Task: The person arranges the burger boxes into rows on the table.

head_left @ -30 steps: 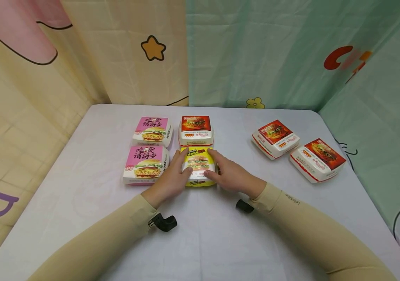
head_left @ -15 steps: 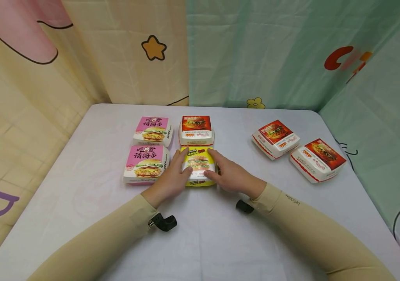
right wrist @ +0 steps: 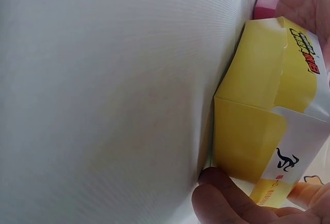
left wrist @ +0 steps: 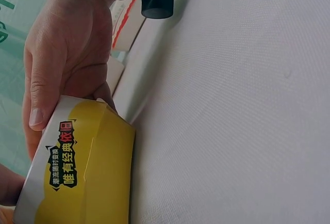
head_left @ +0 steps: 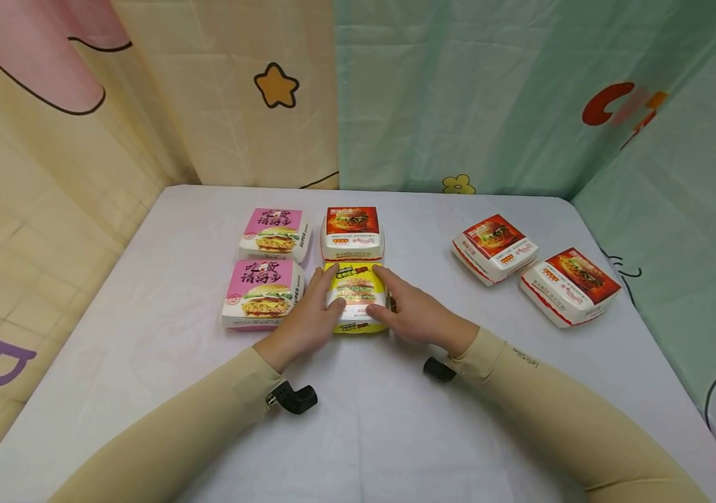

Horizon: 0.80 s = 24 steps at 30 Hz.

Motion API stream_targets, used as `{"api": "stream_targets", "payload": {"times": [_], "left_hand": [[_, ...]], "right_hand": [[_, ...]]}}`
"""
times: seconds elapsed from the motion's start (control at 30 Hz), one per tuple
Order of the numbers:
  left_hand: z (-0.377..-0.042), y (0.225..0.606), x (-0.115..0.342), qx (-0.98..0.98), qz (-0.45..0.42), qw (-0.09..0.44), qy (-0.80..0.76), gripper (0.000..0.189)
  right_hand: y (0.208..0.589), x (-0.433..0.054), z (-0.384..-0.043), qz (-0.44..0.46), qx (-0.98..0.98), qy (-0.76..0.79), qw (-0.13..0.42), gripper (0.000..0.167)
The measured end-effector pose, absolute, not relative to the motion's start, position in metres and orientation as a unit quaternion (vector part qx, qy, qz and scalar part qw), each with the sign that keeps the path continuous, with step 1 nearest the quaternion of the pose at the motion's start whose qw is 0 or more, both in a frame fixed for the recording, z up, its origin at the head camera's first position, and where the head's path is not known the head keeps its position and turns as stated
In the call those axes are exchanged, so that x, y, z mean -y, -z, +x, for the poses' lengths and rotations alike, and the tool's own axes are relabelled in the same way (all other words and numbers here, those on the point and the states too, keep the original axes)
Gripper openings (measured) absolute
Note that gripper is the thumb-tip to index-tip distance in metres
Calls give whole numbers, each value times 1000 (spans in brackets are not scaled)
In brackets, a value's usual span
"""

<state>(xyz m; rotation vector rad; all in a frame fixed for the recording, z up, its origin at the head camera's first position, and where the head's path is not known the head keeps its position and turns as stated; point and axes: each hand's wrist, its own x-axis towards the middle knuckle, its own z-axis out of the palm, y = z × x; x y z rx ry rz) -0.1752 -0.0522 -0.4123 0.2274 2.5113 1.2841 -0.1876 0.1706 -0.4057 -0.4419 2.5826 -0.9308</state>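
A yellow-and-white burger box (head_left: 358, 290) lies on the white table between both hands. My left hand (head_left: 309, 319) holds its left side, thumb over the top face and fingers along the side. From the right, my right hand (head_left: 419, 316) grips it the same way; in the right wrist view its fingertips (right wrist: 209, 201) reach low by the table. The left wrist view shows the box's yellow front wall (left wrist: 105, 167) standing on the cloth. Directly behind it sits a red-and-white burger box (head_left: 353, 234), its front edge right at the yellow one.
Left of the hands, two pink burger boxes (head_left: 263, 290) stand one behind the other, the nearer close to my left hand. Two more red-and-white burger boxes (head_left: 496, 244) sit angled at the right. Printed curtains (head_left: 433, 98) enclose the table's back and sides.
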Motion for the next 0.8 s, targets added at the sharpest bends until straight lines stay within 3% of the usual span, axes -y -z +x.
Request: {"api": "stream_targets", "payload": {"times": [0.8], "left_hand": [[-165,403,47,-891,98,114,-429,68]], "right_hand": [[402,-177,-184,-162,-903,362,166,85]]}}
